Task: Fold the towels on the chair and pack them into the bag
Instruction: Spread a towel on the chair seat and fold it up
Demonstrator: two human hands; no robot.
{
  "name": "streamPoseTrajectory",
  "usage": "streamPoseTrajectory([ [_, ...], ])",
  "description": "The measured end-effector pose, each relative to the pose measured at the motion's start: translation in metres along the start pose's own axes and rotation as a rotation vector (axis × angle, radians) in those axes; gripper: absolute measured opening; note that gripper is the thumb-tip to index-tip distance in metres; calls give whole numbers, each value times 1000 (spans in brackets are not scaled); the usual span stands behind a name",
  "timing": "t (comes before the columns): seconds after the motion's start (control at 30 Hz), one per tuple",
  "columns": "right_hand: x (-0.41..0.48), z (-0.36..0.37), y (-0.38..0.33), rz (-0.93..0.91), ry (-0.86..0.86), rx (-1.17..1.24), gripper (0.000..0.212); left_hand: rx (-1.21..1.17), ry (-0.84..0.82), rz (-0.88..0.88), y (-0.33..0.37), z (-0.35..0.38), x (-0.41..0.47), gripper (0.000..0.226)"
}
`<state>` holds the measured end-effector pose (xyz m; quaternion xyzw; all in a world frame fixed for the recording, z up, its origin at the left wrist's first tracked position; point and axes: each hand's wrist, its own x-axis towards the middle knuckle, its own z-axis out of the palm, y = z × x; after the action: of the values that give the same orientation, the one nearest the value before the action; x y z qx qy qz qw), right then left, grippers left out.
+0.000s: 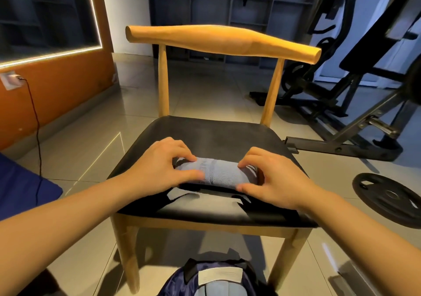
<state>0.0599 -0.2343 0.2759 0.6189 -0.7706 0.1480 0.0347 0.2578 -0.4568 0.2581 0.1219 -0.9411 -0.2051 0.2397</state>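
Blue terry towel [217, 170] rolled | left hand [163, 162], right hand [271, 177] pinch ends

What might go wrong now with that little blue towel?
The towel is a tight bundle pinched at its ends by the left hand and right hand; once lifted, it may unroll. It lies toward the front of the seat, so it could slip to the floor. The bag below already seems to hold pale cloth, so the fit may be tight.

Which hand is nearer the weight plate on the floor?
Right. The right hand grips the end of the towel nearest the weight plate; the left hand grips the opposite end, farther from it.
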Motion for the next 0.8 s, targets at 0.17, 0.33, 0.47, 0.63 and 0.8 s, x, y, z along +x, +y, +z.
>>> streamPoseTrajectory([
  [0.17,5,-3,5,107,-79,143,36,-120,-151,-68,-11,-5,6,43],
  [0.33,16,-6,15,257,-171,510,18,-275,-268,-156,-6,-9,19,16],
  [0.47,26,0,14,360,-154,536,22,-269,-335,-302,-4,-8,38,24],
  [0.63,35,-1,11,541,-189,557,22,-299,-582,-383,-4,-22,63,21],
  [0.8,37,-7,13,767,-169,781,45,-339,-664,-391,-5,-24,64,18],
])
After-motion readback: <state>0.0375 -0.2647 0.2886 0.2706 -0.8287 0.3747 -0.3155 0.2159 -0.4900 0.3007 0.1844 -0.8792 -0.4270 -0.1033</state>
